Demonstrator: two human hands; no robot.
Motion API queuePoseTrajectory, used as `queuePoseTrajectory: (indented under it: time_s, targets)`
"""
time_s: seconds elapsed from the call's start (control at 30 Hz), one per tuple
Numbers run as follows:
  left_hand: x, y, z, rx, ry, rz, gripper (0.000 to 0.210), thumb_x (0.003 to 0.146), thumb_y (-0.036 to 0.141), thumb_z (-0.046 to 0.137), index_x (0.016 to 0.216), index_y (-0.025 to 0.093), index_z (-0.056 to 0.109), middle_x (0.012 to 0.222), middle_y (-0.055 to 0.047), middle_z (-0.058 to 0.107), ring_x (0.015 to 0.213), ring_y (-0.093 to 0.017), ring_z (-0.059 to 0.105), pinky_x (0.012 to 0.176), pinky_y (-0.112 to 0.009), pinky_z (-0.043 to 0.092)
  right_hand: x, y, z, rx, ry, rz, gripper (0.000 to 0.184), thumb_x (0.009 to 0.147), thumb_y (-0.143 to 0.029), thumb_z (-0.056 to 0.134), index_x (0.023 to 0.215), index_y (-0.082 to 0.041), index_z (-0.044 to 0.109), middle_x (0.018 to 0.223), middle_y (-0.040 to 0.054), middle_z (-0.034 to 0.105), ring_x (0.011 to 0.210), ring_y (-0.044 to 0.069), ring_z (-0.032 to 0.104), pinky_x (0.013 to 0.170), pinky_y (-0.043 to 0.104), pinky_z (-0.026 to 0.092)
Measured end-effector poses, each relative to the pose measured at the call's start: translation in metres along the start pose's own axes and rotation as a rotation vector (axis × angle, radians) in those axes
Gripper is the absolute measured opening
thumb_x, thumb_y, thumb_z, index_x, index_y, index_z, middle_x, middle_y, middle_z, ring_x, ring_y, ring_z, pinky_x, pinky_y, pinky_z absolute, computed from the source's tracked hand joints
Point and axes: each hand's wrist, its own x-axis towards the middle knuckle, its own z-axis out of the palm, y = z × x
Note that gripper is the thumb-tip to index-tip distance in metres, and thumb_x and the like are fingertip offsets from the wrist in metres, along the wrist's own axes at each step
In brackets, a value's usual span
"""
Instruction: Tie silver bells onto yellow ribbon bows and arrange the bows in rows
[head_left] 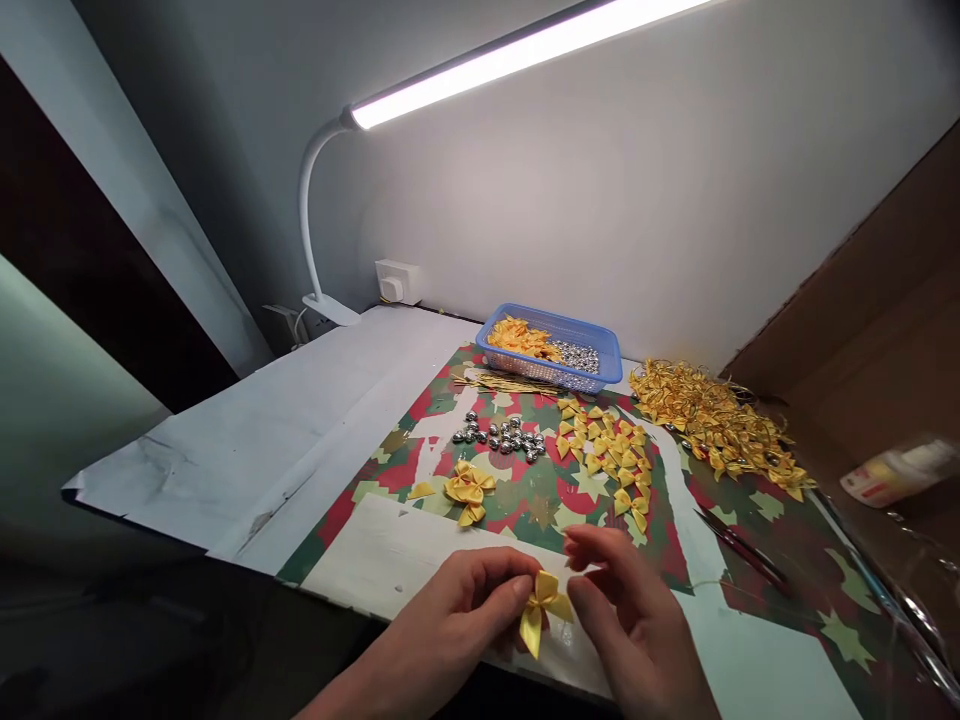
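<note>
A yellow ribbon bow (546, 590) is pinched between the thumb and forefinger of my left hand (469, 615), its tails hanging down over the white paper at the table's front edge. Just right of it is my right hand (634, 610), with thumb and forefinger apart and nothing visible between them; whether the thumb touches the bow I cannot tell. Beyond my hands lie a small heap of yellow bows (469, 488), a cluster of silver jingle bells (510, 438) and a wider spread of yellow bows (611, 445) on patterned paper.
A blue basket (611, 368) of yellow pieces and silver bells stands near the wall, with thin golden ties (510, 383) before it. Finished-looking bows with ties form a large pile (709, 415) at right. Tweezers (742, 550) lie below the pile. A lamp (307, 215) lights the table.
</note>
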Motion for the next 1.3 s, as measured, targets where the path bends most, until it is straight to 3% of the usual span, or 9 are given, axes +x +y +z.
queuePoseTrajectory:
  time_s: [0.07, 0.13, 0.23, 0.33, 0.57, 0.8, 1.1, 1.2, 1.3]
  targets:
    - [0.001, 0.001, -0.001, 0.077, -0.028, 0.051, 0.034, 0.086, 0.05, 0.067, 0.091, 0.016, 0.071, 0.073, 0.002, 0.06, 0.067, -0.014, 0.05, 0.062, -0.022, 0.04, 0.005, -0.005, -0.002, 0.067, -0.159, 0.12, 0.027, 0.088, -0.048, 0.066, 0.094, -0.023, 0.075, 0.082, 0.0037, 0.067, 0.073, 0.018, 0.063, 0.065, 0.025, 0.05]
    - [0.002, 0.001, -0.002, 0.122, 0.01, 0.116, 0.035, 0.088, 0.051, 0.063, 0.093, 0.017, 0.069, 0.071, 0.003, 0.057, 0.065, -0.014, 0.048, 0.06, -0.022, 0.038, 0.008, -0.008, 0.0, 0.126, -0.209, 0.215, 0.032, 0.085, -0.052, 0.068, 0.08, -0.02, 0.073, 0.074, 0.0022, 0.063, 0.067, 0.017, 0.059, 0.06, 0.024, 0.046]
    - [0.002, -0.001, -0.003, 0.118, 0.068, 0.155, 0.036, 0.089, 0.053, 0.062, 0.097, 0.019, 0.068, 0.063, 0.006, 0.052, 0.062, -0.014, 0.049, 0.06, -0.023, 0.04, 0.006, -0.009, 0.005, 0.21, -0.097, 0.333, 0.036, 0.08, -0.054, 0.073, 0.077, -0.019, 0.069, 0.067, -0.001, 0.058, 0.062, 0.014, 0.053, 0.058, 0.022, 0.042]
    - [0.002, -0.004, -0.004, 0.02, 0.024, 0.163, 0.026, 0.085, 0.042, 0.072, 0.099, 0.02, 0.068, 0.07, 0.004, 0.061, 0.07, -0.015, 0.057, 0.069, -0.025, 0.046, 0.001, -0.011, 0.009, 0.277, 0.007, 0.36, 0.038, 0.075, -0.056, 0.077, 0.081, -0.019, 0.069, 0.066, -0.0025, 0.058, 0.06, 0.012, 0.052, 0.057, 0.021, 0.043]
    - [-0.001, -0.001, -0.001, -0.157, 0.024, 0.121, 0.034, 0.07, 0.025, 0.086, 0.101, 0.023, 0.074, 0.075, 0.001, 0.072, 0.076, -0.021, 0.07, 0.074, -0.03, 0.051, -0.003, -0.015, 0.01, 0.43, 0.061, 0.438, 0.04, 0.072, -0.055, 0.081, 0.088, -0.02, 0.071, 0.073, 0.0006, 0.065, 0.062, 0.014, 0.058, 0.055, 0.022, 0.049]
    - [-0.006, 0.006, 0.002, -0.106, 0.118, 0.126, 0.027, 0.076, 0.037, 0.081, 0.098, 0.022, 0.074, 0.075, 0.0, 0.071, 0.07, -0.018, 0.065, 0.069, -0.028, 0.052, -0.007, -0.014, 0.012, 0.423, 0.059, 0.426, 0.044, 0.072, -0.057, 0.08, 0.096, -0.021, 0.071, 0.071, -0.0011, 0.061, 0.061, 0.014, 0.057, 0.056, 0.022, 0.049]
    - [0.007, -0.007, -0.008, -0.106, 0.08, 0.18, 0.025, 0.078, 0.032, 0.081, 0.098, 0.02, 0.072, 0.067, 0.004, 0.065, 0.061, -0.012, 0.058, 0.061, -0.022, 0.048, -0.007, -0.008, 0.005, 0.385, 0.014, 0.418, 0.042, 0.079, -0.057, 0.075, 0.104, -0.022, 0.072, 0.08, 0.0016, 0.068, 0.066, 0.014, 0.061, 0.061, 0.022, 0.05]
    - [0.011, -0.01, -0.007, -0.113, 0.08, 0.196, 0.023, 0.079, 0.033, 0.081, 0.097, 0.022, 0.073, 0.067, 0.005, 0.064, 0.06, -0.011, 0.057, 0.06, -0.021, 0.048, -0.005, -0.003, 0.003, 0.232, -0.032, 0.324, 0.031, 0.082, -0.047, 0.073, 0.101, -0.023, 0.072, 0.079, 0.001, 0.067, 0.069, 0.016, 0.062, 0.061, 0.022, 0.047]
    - [0.016, -0.009, -0.007, -0.02, 0.113, 0.222, 0.027, 0.08, 0.033, 0.079, 0.105, 0.024, 0.072, 0.081, 0.001, 0.073, 0.077, -0.016, 0.067, 0.072, -0.023, 0.053, 0.007, -0.004, -0.008, -0.076, -0.093, 0.164, 0.02, 0.09, -0.037, 0.061, 0.091, -0.021, 0.072, 0.078, 0.002, 0.069, 0.068, 0.017, 0.061, 0.062, 0.024, 0.045]
